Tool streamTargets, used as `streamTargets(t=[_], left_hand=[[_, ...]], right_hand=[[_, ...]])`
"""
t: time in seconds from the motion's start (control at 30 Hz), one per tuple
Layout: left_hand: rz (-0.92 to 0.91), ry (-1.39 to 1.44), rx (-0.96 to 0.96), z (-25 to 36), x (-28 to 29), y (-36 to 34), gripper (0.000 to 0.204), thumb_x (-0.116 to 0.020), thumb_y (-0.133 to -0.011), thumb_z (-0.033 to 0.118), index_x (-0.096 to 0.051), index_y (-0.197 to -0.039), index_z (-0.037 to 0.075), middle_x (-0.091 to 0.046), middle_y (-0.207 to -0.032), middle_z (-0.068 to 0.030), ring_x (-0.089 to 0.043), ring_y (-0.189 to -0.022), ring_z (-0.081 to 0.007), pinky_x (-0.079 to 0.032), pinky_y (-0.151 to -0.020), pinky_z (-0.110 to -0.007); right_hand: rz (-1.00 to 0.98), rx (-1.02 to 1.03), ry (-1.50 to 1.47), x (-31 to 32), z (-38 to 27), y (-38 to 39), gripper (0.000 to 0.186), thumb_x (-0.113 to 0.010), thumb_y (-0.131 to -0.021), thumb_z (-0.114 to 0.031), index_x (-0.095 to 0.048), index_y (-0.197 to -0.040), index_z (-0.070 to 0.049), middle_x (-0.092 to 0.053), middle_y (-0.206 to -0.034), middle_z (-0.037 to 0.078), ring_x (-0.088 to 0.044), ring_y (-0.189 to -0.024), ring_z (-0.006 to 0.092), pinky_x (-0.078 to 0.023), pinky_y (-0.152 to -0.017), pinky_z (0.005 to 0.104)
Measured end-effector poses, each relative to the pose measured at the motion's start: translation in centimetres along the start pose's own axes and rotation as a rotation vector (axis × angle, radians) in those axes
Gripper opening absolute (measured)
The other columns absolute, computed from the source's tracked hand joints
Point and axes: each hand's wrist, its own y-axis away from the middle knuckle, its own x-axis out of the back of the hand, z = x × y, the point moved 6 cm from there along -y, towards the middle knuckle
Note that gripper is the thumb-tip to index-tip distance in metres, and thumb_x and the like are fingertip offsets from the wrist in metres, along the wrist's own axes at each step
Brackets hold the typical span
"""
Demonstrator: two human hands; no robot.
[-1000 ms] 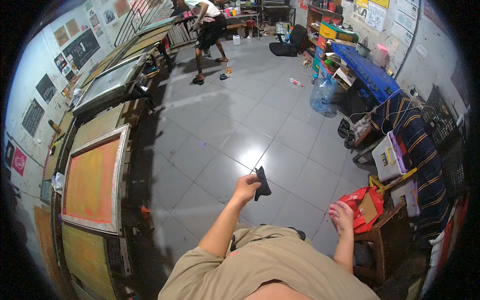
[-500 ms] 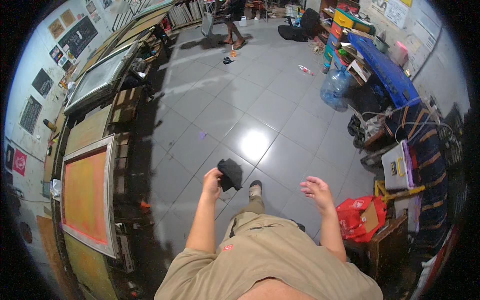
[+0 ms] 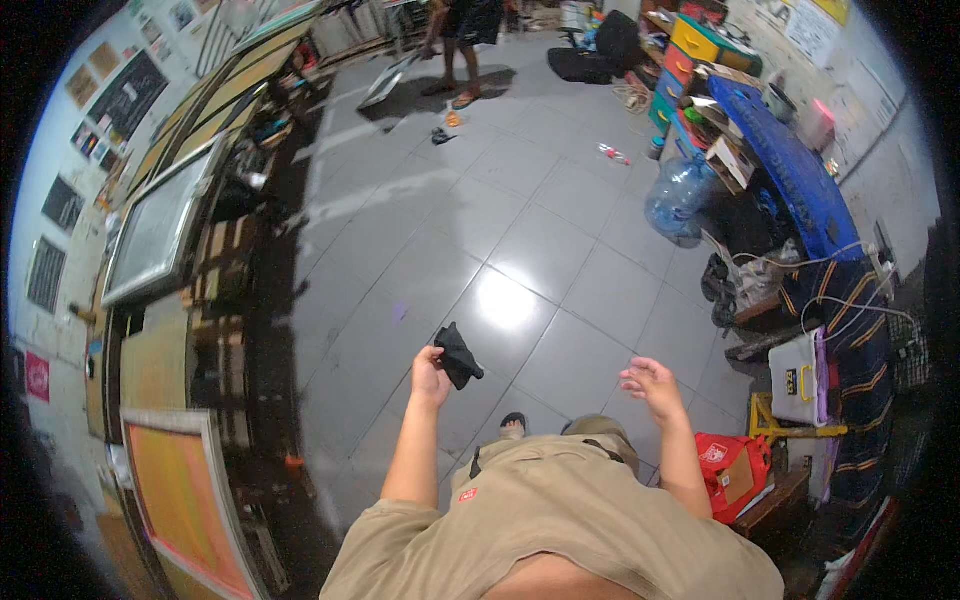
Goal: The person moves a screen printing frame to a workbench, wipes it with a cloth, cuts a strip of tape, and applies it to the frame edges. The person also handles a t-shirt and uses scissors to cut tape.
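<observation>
A crumpled black cloth (image 3: 459, 359) hangs from my left hand (image 3: 431, 377), pinched between thumb and fingers above the tiled floor (image 3: 540, 225). Out to the right, my right hand (image 3: 652, 386) is held in the air with its fingers loosely spread and nothing in them. Below it to the right lies a red bag (image 3: 722, 452) with a piece of cardboard sticking out. One of my sandalled feet (image 3: 513, 425) shows under my tan shirt.
Along the left stand framed screens (image 3: 185, 500) on a long rack. A person (image 3: 466, 50) at the back holds a frame (image 3: 385, 85). On the right are a water jug (image 3: 680, 195), a white box (image 3: 797, 380) and a yellow stand (image 3: 775, 420). A plastic bottle (image 3: 613, 155) lies on the floor.
I have moved forward across the floor; the racks and red bag slide nearer. The cloth stays in my left hand. The person at the back appears closer, the frame now tilted lower.
</observation>
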Motion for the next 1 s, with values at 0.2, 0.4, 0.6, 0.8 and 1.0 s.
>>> streamTargets(t=[0.2, 0.4, 0.6, 0.8, 1.0], left_hand=[[0.003, -0.223, 0.17, -5.1, -11.6, -8.5, 0.015, -0.055, -0.074, 0.015, -0.051, -0.08, 0.002, -0.057, -0.079, -0.0074, -0.054, -0.076, -0.0193, -0.041, -0.073, -0.032], [-0.184, -0.591, 0.266, -12.3, -24.6, -17.3, 0.016, -0.059, -0.074, 0.009, -0.051, -0.086, 0.002, -0.057, -0.08, -0.0056, -0.055, -0.072, -0.0148, -0.042, -0.064, -0.026], [-0.182, -0.682, 0.299, -15.7, -34.3, -25.9, 0.024, -0.059, -0.071, 0.004, -0.051, -0.094, -0.002, -0.058, -0.085, -0.0077, -0.055, -0.078, -0.016, -0.043, -0.071, -0.027], [0.148, -0.548, 0.177, -12.8, -35.6, -34.9, 0.037, -0.058, -0.071, 0.003, -0.045, -0.104, -0.006, -0.055, -0.093, -0.0135, -0.054, -0.086, -0.0219, -0.041, -0.079, -0.032], [0.277, -0.271, 0.1, -7.8, -35.2, -47.5, 0.026, -0.042, -0.079, 0.005, -0.044, -0.103, -0.004, -0.053, -0.097, -0.0133, -0.051, -0.091, -0.0242, -0.038, -0.084, -0.037]], right_hand=[[0.184, -0.053, -0.112, 8.4, 0.4, -5.7, 0.034, -0.054, -0.078, -0.017, -0.044, -0.105, 0.0, -0.058, -0.089, 0.01, -0.056, -0.072, 0.0159, -0.042, -0.06, 0.0244], [0.381, -0.067, -0.231, 18.7, -2.3, -12.6, 0.033, -0.053, -0.076, -0.015, -0.046, -0.105, 0.0, -0.06, -0.086, 0.009, -0.056, -0.068, 0.0127, -0.04, -0.056, 0.0228], [0.374, -0.054, -0.186, 25.6, -9.3, -22.5, 0.032, -0.053, -0.077, -0.015, -0.047, -0.104, 0.0, -0.06, -0.087, 0.009, -0.056, -0.07, 0.0121, -0.039, -0.057, 0.0215], [0.127, -0.014, -0.183, 25.0, -18.8, -36.5, 0.031, -0.053, -0.078, -0.016, -0.046, -0.104, 0.0, -0.059, -0.089, 0.009, -0.055, -0.073, 0.0133, -0.041, -0.062, 0.0232], [-0.019, 0.08, -0.116, 23.4, -28.0, -53.1, 0.031, -0.053, -0.079, -0.016, -0.046, -0.105, 0.001, -0.06, -0.088, 0.01, -0.056, -0.072, 0.013, -0.04, -0.06, 0.0219]])
